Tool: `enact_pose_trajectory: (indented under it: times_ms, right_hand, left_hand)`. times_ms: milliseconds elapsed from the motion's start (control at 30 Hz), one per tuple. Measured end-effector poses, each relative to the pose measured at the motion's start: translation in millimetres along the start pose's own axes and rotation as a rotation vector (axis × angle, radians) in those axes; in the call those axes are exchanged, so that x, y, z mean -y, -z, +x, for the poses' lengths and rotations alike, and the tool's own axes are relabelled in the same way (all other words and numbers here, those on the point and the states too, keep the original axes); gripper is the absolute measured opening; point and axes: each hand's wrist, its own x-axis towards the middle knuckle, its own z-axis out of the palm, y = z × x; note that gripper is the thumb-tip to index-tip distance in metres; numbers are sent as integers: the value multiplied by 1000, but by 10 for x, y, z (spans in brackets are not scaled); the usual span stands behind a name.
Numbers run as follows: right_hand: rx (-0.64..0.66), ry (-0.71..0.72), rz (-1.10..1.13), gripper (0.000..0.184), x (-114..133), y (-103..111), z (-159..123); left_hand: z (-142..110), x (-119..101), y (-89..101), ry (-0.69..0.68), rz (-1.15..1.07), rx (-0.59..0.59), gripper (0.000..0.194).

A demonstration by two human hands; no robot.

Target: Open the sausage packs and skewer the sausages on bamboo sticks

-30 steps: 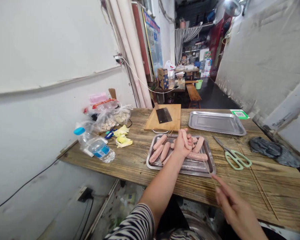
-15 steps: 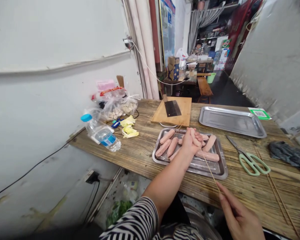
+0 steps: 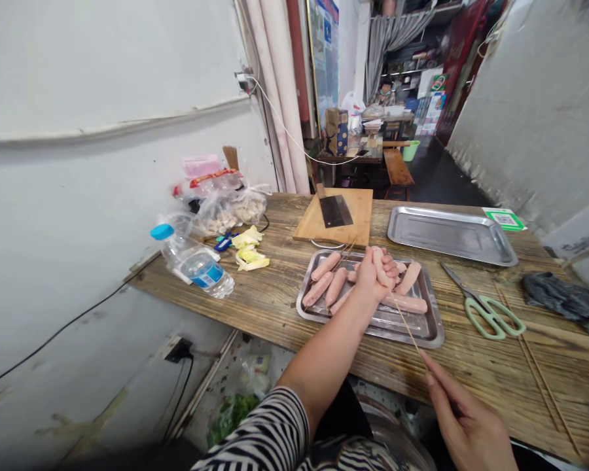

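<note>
Pinching a thin skewer point(image 3: 407, 325) between thumb and forefinger, the right hand point(image 3: 466, 415) is positioned nearest the wearer. From those fingertips the held sausage point(image 3: 380, 265) lies at 11 o'clock, over a metal tray point(image 3: 429, 327). The left hand point(image 3: 369, 282) is the nearer one, fingers wrapped around the sausage. Long axis of the sausage: 11 to 5 o'clock, its near end pointing to 5 o'clock, toward the right fingers, roughly in line with the skewer. The skewer appears to meet that end; depth of entry, if any, cannot be determined. Other sausages point(image 3: 336, 286) lie in the tray. Scissors point(image 3: 480, 299) rest between 1 and 2 o'clock from the right fingertips. Beyond the tray, at 11 o'clock, a cleaver point(image 3: 336, 210) lies on a cutting board point(image 3: 310, 226).
</note>
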Motion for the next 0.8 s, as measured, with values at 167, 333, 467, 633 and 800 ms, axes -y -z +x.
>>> enact_pose_trajectory:
  times_ms: [167, 333, 467, 633, 800]
  right_hand:
    - [8, 7, -13, 31, 11, 8, 17]
    - [14, 12, -45, 33, 25, 2, 15]
    - [18, -5, -45, 33, 26, -7, -4]
    - [27, -46, -36, 33, 48, -27, -2]
    - [88, -119, 3, 35, 17, -59, -43]
  left_hand:
    - [-16, -17, -15, -7, 41, 0, 40]
    - [-24, -16, -18, -36, 73, -25, 41]
    - [-1, 8, -6, -79, 68, -20, 41]
    - [-3, 39, -31, -143, 81, -16, 41]
    - [-32, 72, -52, -161, 131, -9, 41]
